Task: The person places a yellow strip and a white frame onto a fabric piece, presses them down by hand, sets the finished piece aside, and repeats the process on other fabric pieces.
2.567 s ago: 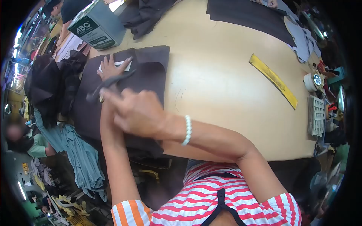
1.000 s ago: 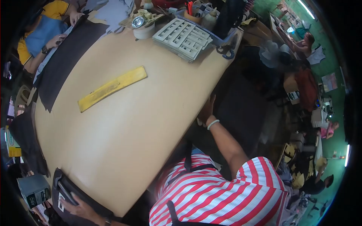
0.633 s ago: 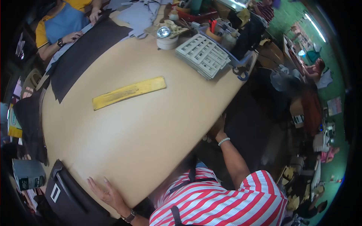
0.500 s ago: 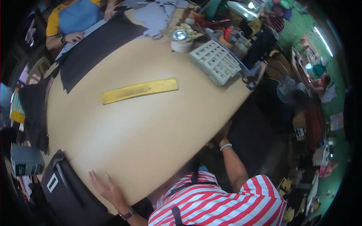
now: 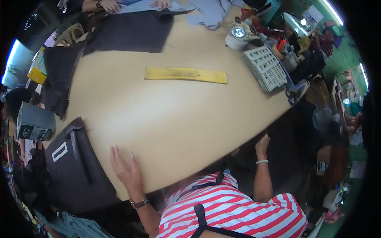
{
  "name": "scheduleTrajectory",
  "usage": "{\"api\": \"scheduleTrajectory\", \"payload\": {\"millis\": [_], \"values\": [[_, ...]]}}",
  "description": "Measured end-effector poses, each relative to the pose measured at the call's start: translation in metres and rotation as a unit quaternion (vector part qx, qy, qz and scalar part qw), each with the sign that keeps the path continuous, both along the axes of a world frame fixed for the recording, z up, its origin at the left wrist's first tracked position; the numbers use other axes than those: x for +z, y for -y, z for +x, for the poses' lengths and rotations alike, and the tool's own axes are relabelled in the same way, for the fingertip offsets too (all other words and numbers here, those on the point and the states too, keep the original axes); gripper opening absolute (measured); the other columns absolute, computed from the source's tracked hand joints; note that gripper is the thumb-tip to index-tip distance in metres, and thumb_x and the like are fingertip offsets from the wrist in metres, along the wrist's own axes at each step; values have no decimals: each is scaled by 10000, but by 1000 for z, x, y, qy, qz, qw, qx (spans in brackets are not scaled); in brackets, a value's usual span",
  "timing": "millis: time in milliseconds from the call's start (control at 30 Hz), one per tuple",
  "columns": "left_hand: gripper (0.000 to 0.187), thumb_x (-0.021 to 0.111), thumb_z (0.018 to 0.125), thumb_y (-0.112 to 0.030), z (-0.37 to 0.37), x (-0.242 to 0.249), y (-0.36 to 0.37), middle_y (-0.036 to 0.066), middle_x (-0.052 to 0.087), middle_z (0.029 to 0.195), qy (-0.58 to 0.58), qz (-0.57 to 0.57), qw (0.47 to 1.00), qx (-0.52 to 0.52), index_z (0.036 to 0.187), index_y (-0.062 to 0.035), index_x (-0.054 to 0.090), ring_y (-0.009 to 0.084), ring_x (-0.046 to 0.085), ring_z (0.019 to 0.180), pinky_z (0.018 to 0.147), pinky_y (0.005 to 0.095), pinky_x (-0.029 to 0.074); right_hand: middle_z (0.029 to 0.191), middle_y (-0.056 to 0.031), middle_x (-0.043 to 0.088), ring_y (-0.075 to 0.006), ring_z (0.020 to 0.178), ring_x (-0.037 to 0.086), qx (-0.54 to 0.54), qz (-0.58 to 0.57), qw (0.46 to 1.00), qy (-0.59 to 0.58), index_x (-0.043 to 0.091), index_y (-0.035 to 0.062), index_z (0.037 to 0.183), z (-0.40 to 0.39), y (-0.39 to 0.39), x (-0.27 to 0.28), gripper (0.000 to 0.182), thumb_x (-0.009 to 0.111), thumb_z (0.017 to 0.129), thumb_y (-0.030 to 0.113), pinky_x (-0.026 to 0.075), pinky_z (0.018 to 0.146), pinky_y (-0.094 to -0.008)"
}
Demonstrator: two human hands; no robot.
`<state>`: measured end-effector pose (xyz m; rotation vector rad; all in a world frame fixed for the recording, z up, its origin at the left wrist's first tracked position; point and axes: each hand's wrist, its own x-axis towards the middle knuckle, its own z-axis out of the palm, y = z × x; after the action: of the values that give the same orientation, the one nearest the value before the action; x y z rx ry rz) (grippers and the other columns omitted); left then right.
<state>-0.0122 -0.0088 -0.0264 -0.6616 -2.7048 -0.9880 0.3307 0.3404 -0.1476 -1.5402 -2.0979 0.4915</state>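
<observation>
Across most of the view runs the table (image 5: pixel 170 119), a big tan top, used as ref for all below. At its near-left corner lies a stack of dark pieces (image 5: pixel 75 166) w/ a small white label and a dark strip on top, partly hanging over the edge. Far-left corner: more dark cloth (image 5: pixel 59 79) draped off the side; far edge has a dark sheet (image 5: pixel 131 31) under another person's hands (image 5: pixel 111 4), w/ grey cloth (image 5: pixel 210 10) beside it. Off the left side, below table level, sits a box (image 5: pixel 33 123) marked ABC. Mid-table toward the far side lies a yellow strip (image 5: pixel 185 75), flat, well apart from both hands. Far-right corner: a stack of pale templates (image 5: pixel 265 68), then a tape roll (image 5: pixel 237 39) just behind, amid clutter too small to tell.

Left hand (image 5: pixel 127 170) lies flat on the table's near edge, palm down, fingers spread, gripping nothing, just right of the dark pieces but not touching them; watch on wrist. Right hand (image 5: pixel 262 143) is down below the table's near-right edge, white bracelet at wrist; fingers blurred against dark, so can't tell if it grips anything.
</observation>
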Motion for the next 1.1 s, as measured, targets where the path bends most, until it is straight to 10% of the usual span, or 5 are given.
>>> {"api": "scheduleTrajectory", "payload": {"millis": [400, 667, 867, 1000, 1100], "values": [[471, 593, 886, -78, -2, -5, -3, 202, 459, 1376, 11, 34, 999, -4, 1327, 32, 471, 340, 424, 1288, 1066, 419, 333, 1209, -102, 599, -178, 1100, 565, -284, -132, 826, -468, 544, 7, 1287, 79, -37, 83, 370, 476, 924, 40, 409, 977, -268], [772, 749, 749, -124, 70, 31, -84, 188, 458, 1382, 302, 218, 858, -354, 1404, 12, 363, 311, 442, 1275, 1069, 416, 337, 1170, -82, 602, -154, 1105, 531, 143, -134, 880, -433, 564, -9, 1224, -160, 23, 200, 344, 546, 903, 112, 376, 986, -282], [742, 619, 850, -360, 80, -45, -78, 163, 430, 1402, 406, 208, 842, -286, 1419, 13, 324, 298, 439, 1261, 1073, 413, 331, 902, -84, 582, -116, 799, 513, 377, -296, 756, -445, 387, -6, 1351, -329, 92, 177, 463, 493, 932, 160, 444, 799, -278], [743, 512, 891, -464, 77, -30, -53, 158, 424, 1405, 486, 392, 767, -146, 1418, 23, 318, 296, 428, 1268, 1073, 414, 327, 1107, -197, 634, -242, 986, 615, 456, -213, 767, -399, 256, -23, 1431, -354, 99, 164, 587, 436, 956, 270, 435, 904, -310], [765, 432, 922, -542, 70, -16, -41, 154, 420, 1407, 492, 521, 694, -66, 1416, 29, 314, 294, 420, 1274, 1073, 414, 323, 1343, -215, 495, -360, 1246, 455, 499, -118, 835, -199, 289, -1, 1435, -331, 90, 142, 625, 455, 951, 358, 310, 1052, -463]]}}
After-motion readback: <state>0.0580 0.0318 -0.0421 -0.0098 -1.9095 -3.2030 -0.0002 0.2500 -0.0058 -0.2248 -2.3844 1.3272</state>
